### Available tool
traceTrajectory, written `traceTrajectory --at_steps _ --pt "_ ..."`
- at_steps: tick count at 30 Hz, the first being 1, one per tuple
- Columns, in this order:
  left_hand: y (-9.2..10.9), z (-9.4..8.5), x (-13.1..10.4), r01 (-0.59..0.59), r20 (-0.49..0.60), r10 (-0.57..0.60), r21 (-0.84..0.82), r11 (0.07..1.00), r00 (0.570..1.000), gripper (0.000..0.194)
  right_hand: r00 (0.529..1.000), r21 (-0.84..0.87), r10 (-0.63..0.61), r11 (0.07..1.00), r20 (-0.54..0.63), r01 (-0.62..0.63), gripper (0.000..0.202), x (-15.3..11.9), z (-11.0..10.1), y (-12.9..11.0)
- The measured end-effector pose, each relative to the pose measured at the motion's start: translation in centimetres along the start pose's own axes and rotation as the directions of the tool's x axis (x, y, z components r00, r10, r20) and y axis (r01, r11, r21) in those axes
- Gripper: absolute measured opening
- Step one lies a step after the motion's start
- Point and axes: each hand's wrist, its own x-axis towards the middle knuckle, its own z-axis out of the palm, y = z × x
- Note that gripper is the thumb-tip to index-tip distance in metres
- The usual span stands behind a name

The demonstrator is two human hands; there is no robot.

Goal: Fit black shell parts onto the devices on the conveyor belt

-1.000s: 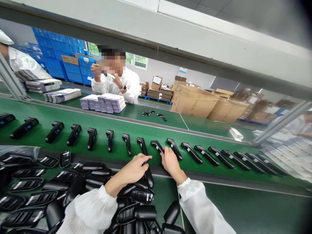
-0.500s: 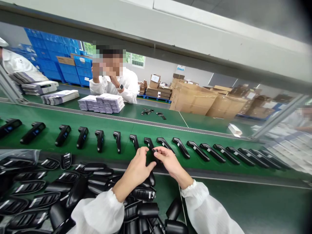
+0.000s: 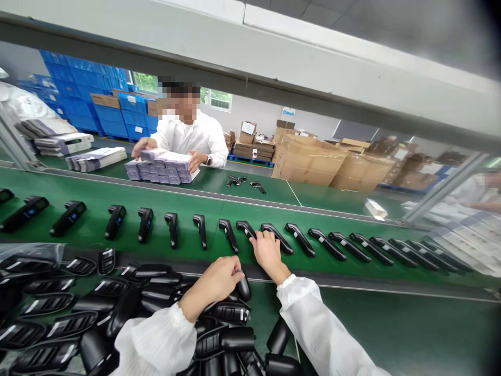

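The left hand [image 3: 221, 278] is low over the near edge of the belt, thumb and fingers drawn together at their tips; whether something small is pinched between them cannot be made out. A black shell [image 3: 245, 287] lies just under and beside those tips. The right hand [image 3: 268, 253] reaches a little farther, its fingers bent over the near end of a black angled device [image 3: 245, 228] that lies on the green belt [image 3: 214, 232]; the fingers hide that end, so it is unclear whether they grip it or only touch it. The next device [image 3: 285, 245] to the right lies partly behind the same fingers. As for progress, devices are already laid out in one spaced row across the belt: left devices [image 3: 68, 218] show blue marks on their upper faces, while right devices [image 3: 350, 246] show small pale patches on their sides. Whether any of them is finished cannot be told from here. Plenty appears to be left, since a large pile of loose shells [image 3: 92, 303] spreads over the near left, some hollow side up with ribs showing, beside a clear plastic bag [image 3: 43, 251]. On the far side, a co-worker [image 3: 191, 138] has both hands at a stack of small boxes [image 3: 168, 171], and a few small dark pieces [image 3: 235, 181] lie to the right of it.
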Motion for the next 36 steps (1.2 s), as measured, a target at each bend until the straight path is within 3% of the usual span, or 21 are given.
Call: traceTrajectory --at_steps 2,4,7,8,9,11,13,14,17,21,25,27,29,31,33,34,36 --pt "-0.6 -0.8 0.3 -0.006 0.026 0.009 -0.093 0.996 1.000 0.017 0.998 0.200 -0.043 0.978 -0.052 0.052 0.035 -0.4 -1.1 0.4" --pt "-0.9 -1.5 0.5 -0.013 0.038 0.020 -0.187 0.982 0.999 0.022 0.979 0.531 -0.193 0.837 0.060 0.133 0.037 -1.4 -2.3 0.7" --pt "-1.0 -2.5 0.5 -0.015 0.056 0.038 -0.355 0.935 0.998 0.034 0.823 0.860 -0.498 0.510 0.272 0.024 0.037 -2.7 -3.4 0.5" --pt "-1.0 -2.9 0.4 -0.008 0.054 0.031 -0.389 0.921 0.998 0.037 0.795 0.889 -0.530 0.457 0.296 -0.027 0.036 -2.8 -3.5 0.4" --pt "-1.0 -3.3 0.1 -0.002 0.039 0.019 -0.383 0.924 0.999 0.039 0.806 0.899 -0.512 0.435 0.297 -0.055 0.034 -2.8 -3.4 0.4" --pt "-0.9 -4.0 -0.7 -0.011 -0.012 0.008 -0.217 0.976 1.000 0.041 0.892 0.877 -0.377 0.479 0.251 -0.044 0.029 -2.4 -2.8 0.3" --pt "-0.9 -4.6 -1.8 -0.029 0.001 0.030 0.075 0.997 1.000 0.044 0.957 0.769 -0.232 0.639 0.175 0.014 0.025 -1.8 -1.8 0.4" --pt "-0.9 -4.7 -2.3 -0.044 0.057 0.033 0.192 0.980 0.998 0.044 0.974 0.684 -0.182 0.728 0.136 0.041 0.025 -1.5 -1.2 0.4" --pt "-0.8 -4.3 -3.0 -0.095 0.253 0.006 0.339 0.936 0.968 0.033 0.985 0.390 -0.140 0.916 0.098 0.091 0.039 -0.8 0.4 0.0" --pt "-1.0 -3.3 -2.6 -0.153 0.288 0.056 0.329 0.932 0.956 0.029 0.991 0.062 -0.091 0.994 0.094 0.085 0.041 0.0 1.9 -0.9" --pt "-2.0 -3.9 -2.2 -0.156 0.248 0.101 0.213 0.965 0.964 0.033 0.998 -0.008 -0.061 0.998 0.028 0.061 0.041 0.7 1.4 -1.1" --pt "-2.5 -4.5 -2.1 -0.178 0.169 0.149 0.173 0.969 0.974 0.031 0.996 0.137 -0.084 0.987 -0.031 0.088 0.044 0.7 0.2 -1.2" --pt "-2.8 -4.9 -2.0 -0.195 0.062 0.186 0.173 0.966 0.980 0.029 0.977 0.439 -0.207 0.883 0.042 0.168 0.046 0.5 -1.6 -1.6" --pt "-2.7 -5.1 -1.9 -0.215 -0.009 0.220 0.173 0.961 0.975 0.027 0.878 0.722 -0.432 0.673 0.205 0.163 0.045 0.1 -3.3 -2.3" --pt "-2.2 -5.0 -1.9 -0.226 -0.043 0.238 0.188 0.956 0.970 0.028 0.754 0.837 -0.582 0.541 0.305 0.079 0.040 -0.1 -4.3 -3.0" --pt "-1.8 -4.9 -2.0 -0.211 -0.065 0.230 0.219 0.953 0.971 0.028 0.726 0.846 -0.602 0.531 0.333 0.053 0.035 -0.1 -4.5 -3.3" --pt "-1.0 -4.8 -2.4 -0.132 -0.108 0.175 0.321 0.938 0.979 0.032 0.761 0.816 -0.543 0.577 0.356 0.030 0.027 0.2 -4.0 -3.4"
